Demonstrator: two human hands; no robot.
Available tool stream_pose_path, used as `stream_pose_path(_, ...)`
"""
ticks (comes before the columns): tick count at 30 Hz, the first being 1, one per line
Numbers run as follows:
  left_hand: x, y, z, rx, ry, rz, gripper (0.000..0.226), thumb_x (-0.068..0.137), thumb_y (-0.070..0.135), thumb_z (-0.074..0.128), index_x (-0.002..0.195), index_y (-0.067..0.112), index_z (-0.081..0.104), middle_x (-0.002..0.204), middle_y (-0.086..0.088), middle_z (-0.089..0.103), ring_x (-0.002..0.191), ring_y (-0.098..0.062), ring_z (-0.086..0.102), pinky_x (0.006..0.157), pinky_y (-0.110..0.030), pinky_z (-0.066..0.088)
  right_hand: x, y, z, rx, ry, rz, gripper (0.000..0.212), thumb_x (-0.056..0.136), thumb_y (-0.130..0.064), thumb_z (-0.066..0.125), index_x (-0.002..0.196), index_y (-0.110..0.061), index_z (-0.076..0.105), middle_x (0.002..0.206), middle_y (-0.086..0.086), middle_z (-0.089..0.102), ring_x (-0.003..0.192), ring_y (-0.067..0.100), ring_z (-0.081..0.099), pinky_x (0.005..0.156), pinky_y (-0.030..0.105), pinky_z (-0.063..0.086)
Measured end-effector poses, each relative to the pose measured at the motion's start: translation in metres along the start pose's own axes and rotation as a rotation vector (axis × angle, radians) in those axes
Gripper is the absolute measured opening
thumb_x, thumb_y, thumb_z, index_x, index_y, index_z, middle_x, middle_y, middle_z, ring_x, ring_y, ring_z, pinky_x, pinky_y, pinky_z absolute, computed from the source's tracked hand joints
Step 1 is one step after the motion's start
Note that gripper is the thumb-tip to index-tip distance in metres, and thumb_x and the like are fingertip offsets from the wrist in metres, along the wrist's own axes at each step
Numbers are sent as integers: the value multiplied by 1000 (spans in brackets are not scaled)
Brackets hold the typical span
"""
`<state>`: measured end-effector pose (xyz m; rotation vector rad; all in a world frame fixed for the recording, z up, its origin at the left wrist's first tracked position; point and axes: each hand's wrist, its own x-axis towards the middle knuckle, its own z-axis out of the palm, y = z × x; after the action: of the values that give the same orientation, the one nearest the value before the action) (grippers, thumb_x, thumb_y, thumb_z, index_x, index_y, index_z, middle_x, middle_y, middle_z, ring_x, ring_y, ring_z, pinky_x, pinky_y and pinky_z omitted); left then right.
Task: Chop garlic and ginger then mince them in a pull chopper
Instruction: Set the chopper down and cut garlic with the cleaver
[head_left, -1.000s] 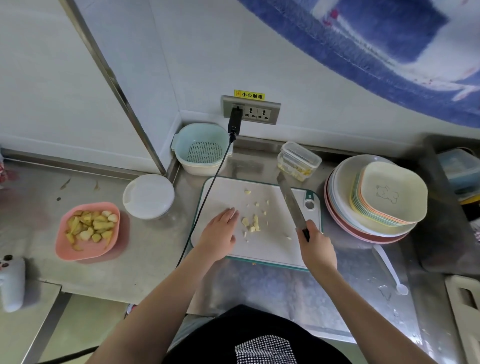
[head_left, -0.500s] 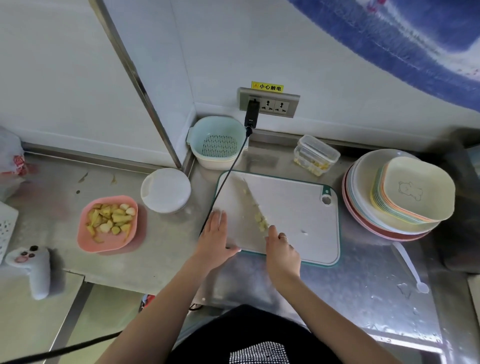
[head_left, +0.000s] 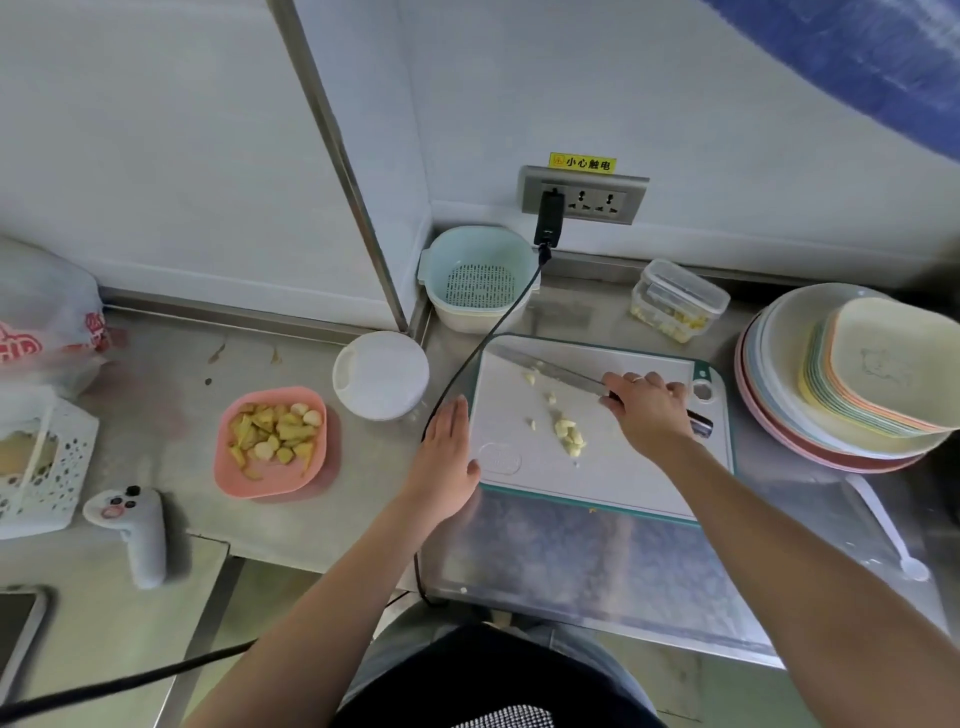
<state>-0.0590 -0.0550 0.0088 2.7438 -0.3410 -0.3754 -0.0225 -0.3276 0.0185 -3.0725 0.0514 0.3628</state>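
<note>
A white cutting board (head_left: 623, 467) with a green rim lies on the steel counter. Chopped garlic (head_left: 569, 437) sits in a small heap near its middle, with a few loose bits further back. My right hand (head_left: 649, 410) grips the handle of a knife (head_left: 550, 371) whose blade points left across the back of the board, behind the heap. My left hand (head_left: 447, 457) rests flat with straight fingers at the board's left edge, holding nothing. The white round pull chopper (head_left: 382, 374) stands left of the board. A pink bowl (head_left: 311, 480) further left holds yellowish chunks.
A black cable (head_left: 488, 338) runs from the wall socket past the board's left side. Behind are a teal colander (head_left: 480, 275) and a clear lidded box (head_left: 675, 301). Stacked plates (head_left: 852, 374) and a white spoon (head_left: 883, 525) sit right. A grey controller (head_left: 132, 525) lies left.
The knife swept the scattered garlic into a heap, then swung to lie across the back of the board. My left hand slid off the board to its left edge.
</note>
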Motion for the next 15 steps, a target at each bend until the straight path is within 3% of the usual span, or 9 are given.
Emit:
stream_pose_path(6,2,-14,-11,6,56,-15,71,95,15,47,151,2,5,158,-12,11,146,-23,9,116,-28,8,-10,23,15,-31,-66,12,25,101,-26,39,123,-28,50,116,3,57,112,29,43,100,48,29)
stream_pose_path(11,4,-11,-10,13,28,-15,68,95,14,45,151,4,7,156,-12,14,145,-23,11,116,-29,7,-41,45,18,-97,-65,23,24,100,-27,40,121,-29,51,114,-1,56,112,26,45,104,48,27)
stream_pose_path(13,4,-8,-7,26,0,7,67,96,14,44,151,4,6,155,-12,14,144,-23,12,116,-29,8,-56,41,16,-62,-12,76,22,99,-29,41,118,-27,53,110,0,58,108,27,48,96,45,34)
stream_pose_path(15,4,-6,-4,31,-22,28,67,95,13,44,150,5,7,153,-11,16,143,-25,14,116,-30,10,-76,33,13,96,78,186,17,98,-26,44,109,-18,54,99,6,60,97,32,53,76,41,43)
